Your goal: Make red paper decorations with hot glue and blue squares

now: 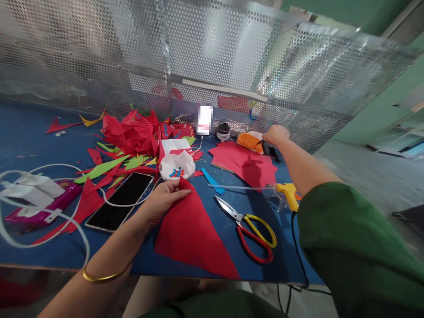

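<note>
My left hand [168,197] pinches the top corner of a red triangular sheet [195,229] at the table's front edge. Far to the right, my right hand [277,134] reaches over an orange and white item [251,141] and a small black object [270,151]; its fingers are bent down and what they hold, if anything, is unclear. Below them lies a stack of red sheets [247,163]. Scissors [245,225] with one yellow and one red handle lie spread right of the triangle. A yellow glue gun [289,194] with a clear stick rests beneath my right forearm.
Red scraps [130,132] and green strips [104,169] cover the left. A phone [121,203], white cables, a purple power strip [62,203], a white bowl [178,165] with small blue and red pieces, and a dark jar [223,132] stand around. Perforated metal [218,48] borders the back.
</note>
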Tool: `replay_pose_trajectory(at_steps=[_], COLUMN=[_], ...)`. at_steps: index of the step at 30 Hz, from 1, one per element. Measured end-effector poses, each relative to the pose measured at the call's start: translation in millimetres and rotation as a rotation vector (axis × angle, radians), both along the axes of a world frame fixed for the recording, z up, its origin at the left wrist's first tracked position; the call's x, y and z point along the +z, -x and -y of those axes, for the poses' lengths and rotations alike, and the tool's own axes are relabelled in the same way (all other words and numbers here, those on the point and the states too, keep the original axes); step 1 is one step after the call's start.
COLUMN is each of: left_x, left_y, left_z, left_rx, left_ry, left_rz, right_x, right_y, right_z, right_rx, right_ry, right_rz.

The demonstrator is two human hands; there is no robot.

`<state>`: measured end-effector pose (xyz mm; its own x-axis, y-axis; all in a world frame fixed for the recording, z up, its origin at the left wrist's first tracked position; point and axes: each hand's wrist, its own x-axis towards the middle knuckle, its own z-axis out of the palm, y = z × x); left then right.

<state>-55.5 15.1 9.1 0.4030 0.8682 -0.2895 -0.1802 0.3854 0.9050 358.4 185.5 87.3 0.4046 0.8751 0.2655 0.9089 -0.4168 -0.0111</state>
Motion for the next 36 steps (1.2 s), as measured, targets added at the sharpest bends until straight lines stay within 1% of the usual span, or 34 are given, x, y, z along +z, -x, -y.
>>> replay_pose_trajectory(at_steps=[2, 4, 7, 9, 11, 13, 15, 17, 19, 21, 22, 23, 24, 26, 27, 29, 31, 33, 36], left_x=[0.3, 0.7, 0.9, 0.6, 0.1, -0.3, -0.1, 0.6, 1.6, 2.3, 2.5, 2.6, 2.5, 2.1, 1.8, 1.2, 0.7, 0.2, -0.9], left_y=[-0.1, -0.2, -0.4, -0.6, -0.8, -0.9, -1.1, -1.3, -1.6, -2.0, -2.3, -2.6, -3.1, -4.0, -4.5, -4.9, -4.6, -3.5, -1.8], left_z=[-0.3, -0.6, -1.4, -2.1, -2.7, -3.1, -3.0, -2.5, -2.0, -1.6, -1.4, -1.2, -1.0, -0.6, -0.3, -0.1, -0.5, -1.5, -3.8], left_rx=[-0.005, -0.004, 0.015, 0.020, 0.013, 0.007, 0.013, 0.035, 0.076, 0.115, 0.127, 0.134, 0.138, 0.139, 0.135, 0.122, 0.110, 0.107, 0.114], left_ry=[-0.003, -0.003, -0.003, -0.010, -0.013, -0.009, -0.012, -0.020, -0.028, -0.038, -0.045, -0.049, -0.052, -0.058, -0.062, -0.078, -0.093, -0.102, -0.112], left_rz=[0.004, 0.002, -0.013, -0.014, -0.011, -0.013, -0.012, -0.003, 0.003, -0.002, -0.002, -0.001, 0.001, 0.001, -0.001, -0.001, 0.004, 0.008, 0.005], right_x=[12.9, 16.1, 5.5, -3.6, -6.9, -1.8, 8.4, 16.0, 13.4, -2.8, -15.3, -29.6, -44.6, -72.1, -82.9, -96.7, -101.7, -102.9, -106.8], right_y=[2.4, 8.8, 22.3, 31.0, 39.1, 48.5, 60.5, 75.0, 90.5, 104.8, 110.9, 116.1, 120.2, 125.1, 126.2, 126.3, 125.2, 124.5, 125.4], right_z=[-3.6, -6.3, -2.9, 6.2, 19.7, 37.3, 61.2, 95.9, 143.6, 200.3, 228.8, 255.2, 278.1, 309.5, 317.9, 323.5, 322.1, 321.9, 330.3], right_rx=[-0.010, -0.005, -0.001, -0.015, -0.033, -0.031, 0.023, 0.132, 0.263, 0.374, 0.423, 0.489, 0.522, 0.478, 0.469, 0.458, 0.459, 0.449, 0.381], right_ry=[0.026, 0.066, 0.115, 0.136, 0.140, 0.125, 0.107, 0.110, 0.158, 0.246, 0.289, 0.307, 0.315, 0.259, 0.219, 0.178, 0.158, 0.134, 0.078], right_rz=[-0.059, -0.127, -0.192, -0.201, -0.183, -0.146, -0.107, -0.078, -0.072, -0.084, -0.083, -0.056, -0.037, -0.044, -0.067, -0.099, -0.129, -0.156, -0.180])
